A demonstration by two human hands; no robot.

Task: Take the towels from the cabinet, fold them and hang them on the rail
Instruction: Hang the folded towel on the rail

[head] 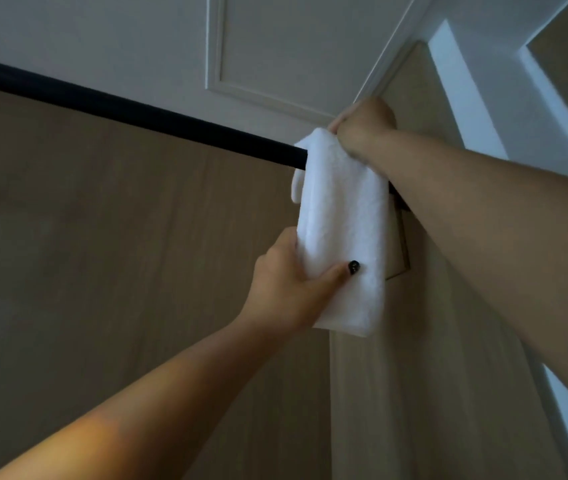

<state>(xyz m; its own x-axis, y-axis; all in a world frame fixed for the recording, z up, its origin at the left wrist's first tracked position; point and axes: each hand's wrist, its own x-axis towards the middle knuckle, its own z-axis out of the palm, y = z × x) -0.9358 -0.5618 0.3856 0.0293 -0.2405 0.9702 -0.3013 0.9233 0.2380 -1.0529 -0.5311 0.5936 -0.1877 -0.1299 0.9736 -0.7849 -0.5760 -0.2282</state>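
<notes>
Head view was angled steeply upward, and one black rail (137, 110) was seen running from 9 o'clock toward the centre, below a white panelled ceiling (275, 39) at 12 o'clock. Behind the rail, a tan wood-grain wall panel (102, 254) filled the field from 7 to 10 o'clock. One folded white towel (341, 230) was draped over the rail just right of centre, its front flap hanging down toward 6 o'clock, so that the stretch of rail beneath it was hidden. Two bare hands were counted. The left hand (286, 285), reaching up from 7 o'clock, was closed on the towel's lower left edge, the thumb with one dark-painted nail pressed flat on the front face. The right hand (362, 126), at 1 o'clock, was laid over the top of the towel where it crossed the rail; its fingers were hidden behind, so its grip could not be told. The right forearm crossed in front of the rail's far end and a recessed fitting (400, 244) in the side panel.
</notes>
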